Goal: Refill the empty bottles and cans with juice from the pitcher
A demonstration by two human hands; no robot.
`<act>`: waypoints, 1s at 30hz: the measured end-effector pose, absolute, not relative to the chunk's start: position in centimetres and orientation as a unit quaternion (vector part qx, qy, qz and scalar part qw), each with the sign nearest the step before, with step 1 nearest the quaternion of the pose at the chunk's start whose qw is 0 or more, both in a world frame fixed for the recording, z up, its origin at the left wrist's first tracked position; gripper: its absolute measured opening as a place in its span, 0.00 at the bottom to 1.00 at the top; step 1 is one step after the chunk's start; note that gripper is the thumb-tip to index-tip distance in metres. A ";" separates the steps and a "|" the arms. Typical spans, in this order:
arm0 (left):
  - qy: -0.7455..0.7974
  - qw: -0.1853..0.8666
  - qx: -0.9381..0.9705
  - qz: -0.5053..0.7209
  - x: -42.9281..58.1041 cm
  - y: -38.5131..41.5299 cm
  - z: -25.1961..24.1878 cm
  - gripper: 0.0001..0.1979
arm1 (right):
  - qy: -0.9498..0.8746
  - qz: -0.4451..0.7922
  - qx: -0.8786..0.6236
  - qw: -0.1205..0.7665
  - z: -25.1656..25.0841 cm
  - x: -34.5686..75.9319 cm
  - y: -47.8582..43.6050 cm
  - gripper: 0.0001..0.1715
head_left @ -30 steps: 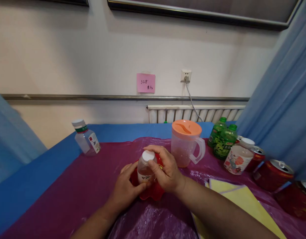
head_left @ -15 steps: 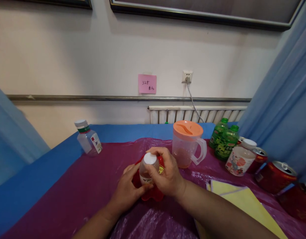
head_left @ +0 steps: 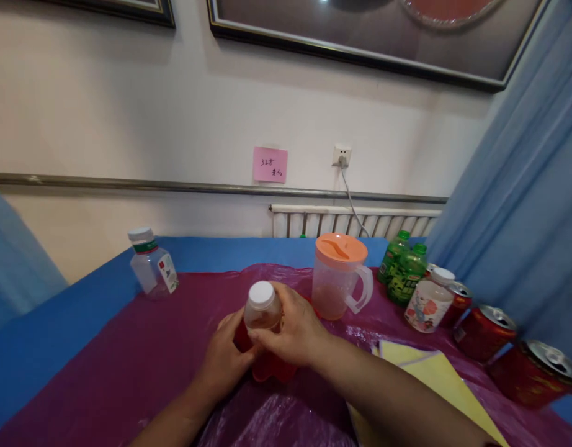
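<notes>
A clear bottle with a white cap [head_left: 260, 294] stands nearly upright between my hands, some liquid showing inside. My right hand [head_left: 298, 326] is closed round its right side, the thumb across the front. From the left, my left hand [head_left: 227, 354] curves against the bottle's lower part, its thumb at the front; part of its grip is hidden. Under and behind the bottle lies a red scalloped plastic piece, perhaps a dish [head_left: 273, 367], mostly covered by my hands. Just beyond my right hand is a clear jug [head_left: 335, 292] with an orange lid and a little liquid.
An octagonal clear bottle [head_left: 153, 270] stands at the left. On the right are green bottles [head_left: 406, 276], a flower-print bottle [head_left: 428, 304], several red cans [head_left: 486, 332] and a folded yellow cloth [head_left: 435, 385]. Purple plastic sheeting [head_left: 141, 354] covers the blue tabletop [head_left: 221, 248].
My right hand's fingers have shifted from the cap down the bottle's side, leaving the cap uncovered. The bottle appears slightly further left, and the whole view has shifted a little.
</notes>
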State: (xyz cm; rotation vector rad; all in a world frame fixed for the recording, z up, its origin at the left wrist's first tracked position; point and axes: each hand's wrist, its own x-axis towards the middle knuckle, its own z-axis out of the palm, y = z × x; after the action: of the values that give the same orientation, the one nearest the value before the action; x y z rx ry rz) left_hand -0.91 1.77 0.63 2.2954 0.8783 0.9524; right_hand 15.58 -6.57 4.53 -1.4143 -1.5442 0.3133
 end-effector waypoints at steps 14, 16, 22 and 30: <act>0.310 0.250 0.857 0.326 -0.4 2.7 -0.4 0.34 | -0.528 -0.006 -0.620 0.581 9.9 24.1 -19.2 0.33; 0.317 0.243 0.854 0.333 -0.3 2.6 -0.3 0.31 | -0.460 -0.055 -0.680 0.568 9.5 27.3 -22.7 0.34; 0.328 0.240 0.850 0.335 -0.3 2.5 -0.1 0.29 | -0.285 -0.208 -0.861 0.367 6.2 34.6 -29.7 0.42; 0.315 0.251 0.853 0.332 -0.1 2.5 -0.1 0.26 | -0.220 -0.170 -0.907 0.317 2.2 37.2 -30.1 0.42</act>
State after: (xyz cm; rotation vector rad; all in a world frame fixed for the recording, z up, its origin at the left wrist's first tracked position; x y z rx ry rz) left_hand -0.10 2.47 -0.11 2.3216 0.8586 0.9036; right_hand 37.22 -30.11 2.20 -2.3863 -0.5778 -0.4485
